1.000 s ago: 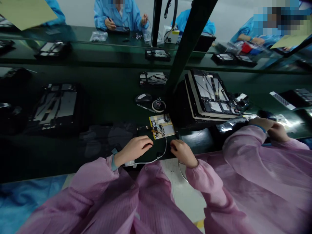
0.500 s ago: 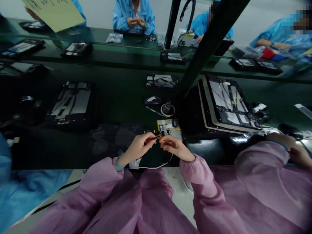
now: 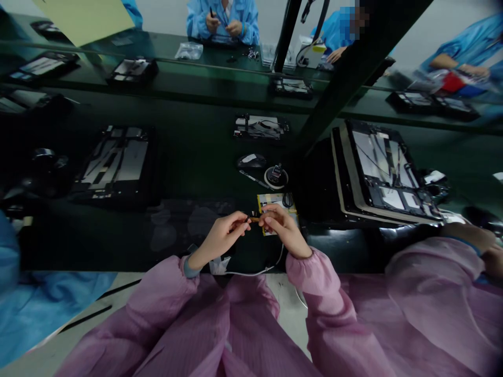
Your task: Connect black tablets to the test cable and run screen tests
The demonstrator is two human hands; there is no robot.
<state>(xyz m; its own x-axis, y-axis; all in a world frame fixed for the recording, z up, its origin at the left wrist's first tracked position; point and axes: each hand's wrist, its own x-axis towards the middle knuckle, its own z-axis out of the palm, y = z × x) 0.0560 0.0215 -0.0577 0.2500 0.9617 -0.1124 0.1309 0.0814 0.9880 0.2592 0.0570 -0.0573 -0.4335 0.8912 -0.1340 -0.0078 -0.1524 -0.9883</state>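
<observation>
The left hand (image 3: 223, 234) has its grip closed to a pinch on the left end of a short orange-brown strip (image 3: 255, 219), held in the air between the two hands above the bench (image 3: 184, 157). The strip looks thin and light, probably bendy like a flat flex cable; a crease or sharp pull could harm it, and smooth faces may slip. Its ends or edges seem the safest places to take hold, with the middle slack. The right hand (image 3: 285, 230) appears to pinch the strip's right end, thumb and fingertips nearly together; the exact contact is too small to tell. Just beyond that hand, partly behind it, lies a yellow-edged panel (image 3: 272, 198).

As for writing, the yellow sheet (image 3: 88, 21) at upper left shows nothing readable. Further right, the dark mouse-shaped object (image 3: 251, 161) bears a white label, and the small black module (image 3: 276, 172) has faint marks; neither can be read. No brand is legible.
</observation>
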